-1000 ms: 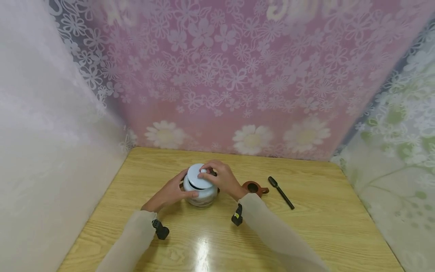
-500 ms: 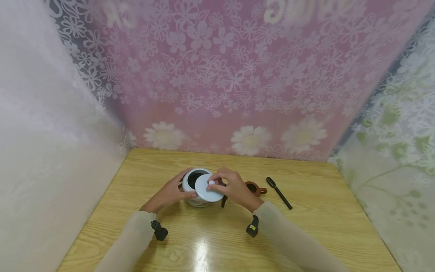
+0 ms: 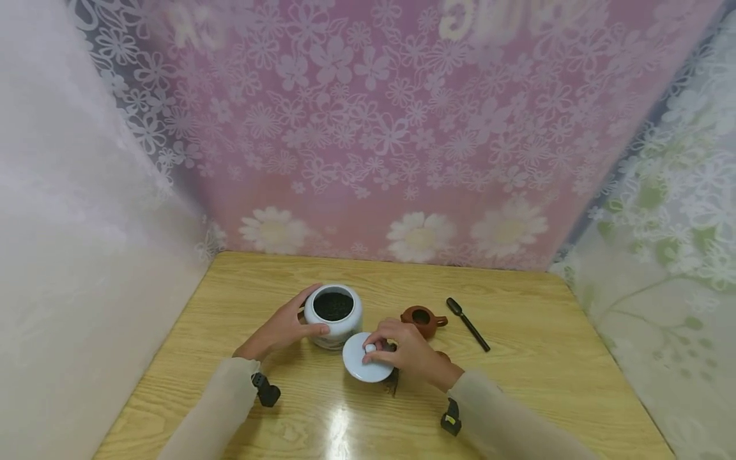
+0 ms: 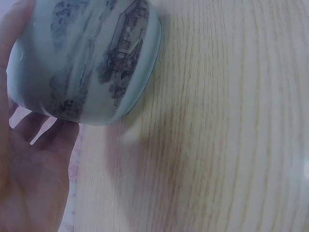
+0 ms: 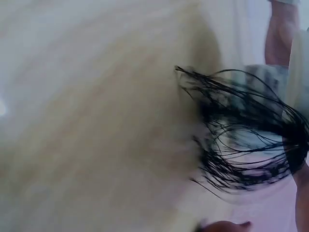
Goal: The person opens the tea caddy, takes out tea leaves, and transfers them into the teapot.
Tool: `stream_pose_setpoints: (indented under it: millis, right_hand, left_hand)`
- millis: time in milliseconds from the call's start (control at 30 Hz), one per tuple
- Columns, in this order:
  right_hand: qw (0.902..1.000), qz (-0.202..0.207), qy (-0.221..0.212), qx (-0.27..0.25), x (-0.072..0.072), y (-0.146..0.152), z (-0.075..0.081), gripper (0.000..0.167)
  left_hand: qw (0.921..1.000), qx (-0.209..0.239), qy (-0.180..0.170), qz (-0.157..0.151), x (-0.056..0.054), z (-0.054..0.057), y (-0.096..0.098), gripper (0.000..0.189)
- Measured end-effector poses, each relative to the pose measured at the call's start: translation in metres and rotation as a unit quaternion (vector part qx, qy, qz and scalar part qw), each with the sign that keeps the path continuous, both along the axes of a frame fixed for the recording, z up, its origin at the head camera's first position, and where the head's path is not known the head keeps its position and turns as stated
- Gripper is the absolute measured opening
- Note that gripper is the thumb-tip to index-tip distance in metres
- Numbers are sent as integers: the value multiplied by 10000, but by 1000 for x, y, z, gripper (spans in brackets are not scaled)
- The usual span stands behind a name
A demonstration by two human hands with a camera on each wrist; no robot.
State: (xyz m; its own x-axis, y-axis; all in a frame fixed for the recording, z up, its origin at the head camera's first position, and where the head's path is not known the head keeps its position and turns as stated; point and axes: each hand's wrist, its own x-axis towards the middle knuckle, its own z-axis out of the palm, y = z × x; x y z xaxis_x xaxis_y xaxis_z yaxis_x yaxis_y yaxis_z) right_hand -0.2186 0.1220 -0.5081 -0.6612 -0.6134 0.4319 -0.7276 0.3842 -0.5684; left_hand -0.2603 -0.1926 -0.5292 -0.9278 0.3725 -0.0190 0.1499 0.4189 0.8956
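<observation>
A white porcelain jar (image 3: 344, 327) stands uncovered on the table, dark loose contents (image 3: 333, 306) showing through its mouth. My left hand (image 3: 282, 329) grips its left side, thumb in front and fingers round the back. The left wrist view shows the painted landscape on the jar wall (image 4: 82, 63). In front and to the right of the jar, my right hand (image 3: 411, 348) pinches the knob of the white jar lid (image 3: 354, 364). A black tassel (image 5: 241, 164) hangs from the lid, large in the right wrist view.
A reddish-brown teapot (image 3: 427, 329), its top uncovered, stands beyond my right hand. To its right lies a black scoop (image 3: 473, 329). A small brown round thing (image 3: 443, 356) is partly hidden behind my right wrist. Floral curtains (image 3: 368, 128) border the wooden table (image 3: 517, 383).
My right hand has lifted the lid off the jar and moved it right and towards me. The jar's mouth now shows fully. My left hand keeps its grip on the jar.
</observation>
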Motion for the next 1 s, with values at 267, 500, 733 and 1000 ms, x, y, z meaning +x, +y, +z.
stream_pose_setpoints:
  millis: [267, 500, 733, 1000]
  right_hand:
    - [9991, -89, -320, 267, 18, -8, -24, 21]
    - [9962, -151, -752, 409, 28, -18, -35, 23]
    - [9917, -131, -1056, 723, 31, -28, -34, 22]
    - [9913, 64, -1041, 797, 31, -31, -34, 24]
  left_hand:
    - [9999, -79, -73, 82, -1, 0, -1, 101]
    - [9999, -60, -99, 77, -1, 1, 0, 101]
    - [9999, -37, -99, 25, 0, 2, -1, 102]
    - [10000, 7, -88, 6, 0, 1, 0, 101]
